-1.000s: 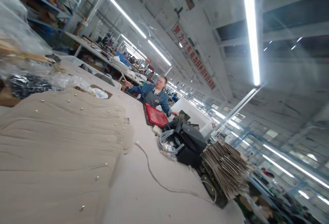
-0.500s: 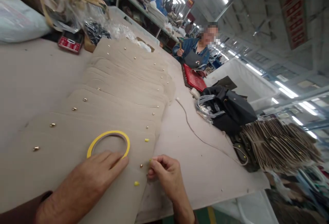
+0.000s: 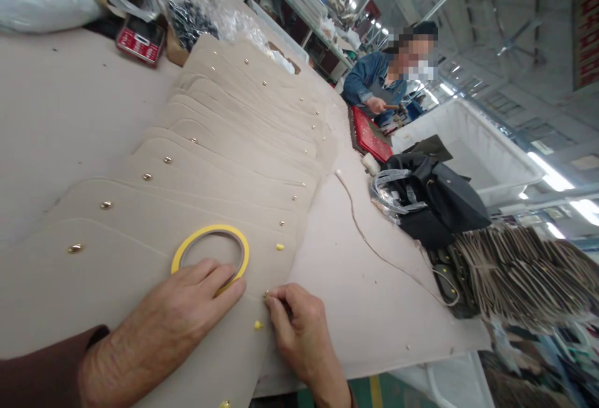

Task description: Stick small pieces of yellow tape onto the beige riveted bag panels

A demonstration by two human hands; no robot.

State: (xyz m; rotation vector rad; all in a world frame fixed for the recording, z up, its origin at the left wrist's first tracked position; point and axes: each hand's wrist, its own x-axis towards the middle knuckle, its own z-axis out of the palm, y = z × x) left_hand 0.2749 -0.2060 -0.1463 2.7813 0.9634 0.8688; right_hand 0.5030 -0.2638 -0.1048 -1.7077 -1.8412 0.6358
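Under my left hand (image 3: 168, 320) lies a roll of yellow tape (image 3: 239, 239), its near rim gripped between thumb and fingers. It rests on overlapping beige panels (image 3: 140, 277) fitted with gold studs. My right hand (image 3: 299, 320) pinches at the panel's right edge, fingertips touching a gold stud (image 3: 266, 294). A bit of yellow tape showed in that pinch a moment ago; the fingertips now mostly hide what they hold. Yellow tape wraps one stud (image 3: 258, 325) just below and another stud (image 3: 279, 247) above. A bare gold stud (image 3: 75, 249) sits farther left.
A cord (image 3: 360, 227) crosses the pale tabletop (image 3: 346, 308) on the right, leading to black bags (image 3: 435, 202) and stacked brown pieces (image 3: 510, 271). Across the table a person (image 3: 374, 83) holds a hammer over a red board (image 3: 369, 133). Plastic bags and a red box (image 3: 140, 41) lie back left.
My right fingertips have moved left onto the gold stud beside them. My left hand stays on the tape roll. The view has shifted, and the person opposite now leans over the red board.
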